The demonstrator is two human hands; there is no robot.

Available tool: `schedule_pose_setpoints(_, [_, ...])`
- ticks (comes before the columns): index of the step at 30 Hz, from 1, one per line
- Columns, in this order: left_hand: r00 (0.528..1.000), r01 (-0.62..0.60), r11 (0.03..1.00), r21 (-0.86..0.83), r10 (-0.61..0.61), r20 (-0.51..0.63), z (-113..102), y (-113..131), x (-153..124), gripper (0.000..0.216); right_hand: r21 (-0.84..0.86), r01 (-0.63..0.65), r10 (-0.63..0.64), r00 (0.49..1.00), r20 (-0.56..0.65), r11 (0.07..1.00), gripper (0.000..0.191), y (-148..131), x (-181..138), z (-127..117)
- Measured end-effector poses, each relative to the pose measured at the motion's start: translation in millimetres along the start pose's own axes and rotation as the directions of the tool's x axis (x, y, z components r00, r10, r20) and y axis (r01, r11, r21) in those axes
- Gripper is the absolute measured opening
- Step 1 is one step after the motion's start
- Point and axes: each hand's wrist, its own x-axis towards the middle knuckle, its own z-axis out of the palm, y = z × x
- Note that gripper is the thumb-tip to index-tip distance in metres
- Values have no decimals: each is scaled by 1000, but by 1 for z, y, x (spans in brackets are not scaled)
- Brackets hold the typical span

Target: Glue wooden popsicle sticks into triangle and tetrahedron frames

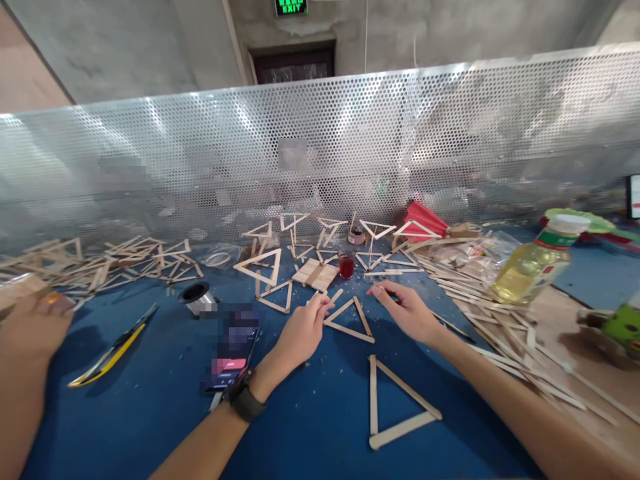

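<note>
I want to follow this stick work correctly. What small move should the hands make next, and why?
Probably pin the triangle flat with the left hand, because its fingertips touch the left corner and the right hand lies beside the top corner, able to adjust it.

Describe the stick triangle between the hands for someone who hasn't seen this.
On the blue table before the perforated metal screen, find the left hand and right hand near the middle. The stick triangle lies flat between their fingertips. The nearer triangle is larger and lies apart from both hands.
</note>
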Motion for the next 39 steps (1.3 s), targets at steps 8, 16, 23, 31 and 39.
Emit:
schedule_pose_setpoints(8, [997,35,962,-272,-53,-61,1,-1,6,23,-154,184,-178,983,53,971,33,-5,-1,1])
schedule_pose_setpoints(16, [998,31,968,-248,-43,-43,0,-2,5,20,-172,240,-214,964,157,955,31,2,-2,1])
schedule_pose_setpoints(23, [999,25,968,-251,-35,-32,0,0,5,21,-271,282,-211,942,262,920,20,12,-4,9])
schedule_pose_setpoints(31, [998,23,979,-202,-33,-45,-1,2,5,19,-228,243,-194,957,215,943,15,3,-3,7])
schedule_pose_setpoints(39, [998,7,986,-164,-17,-63,0,2,4,14,-169,65,-63,998,15,983,18,-6,-4,7])
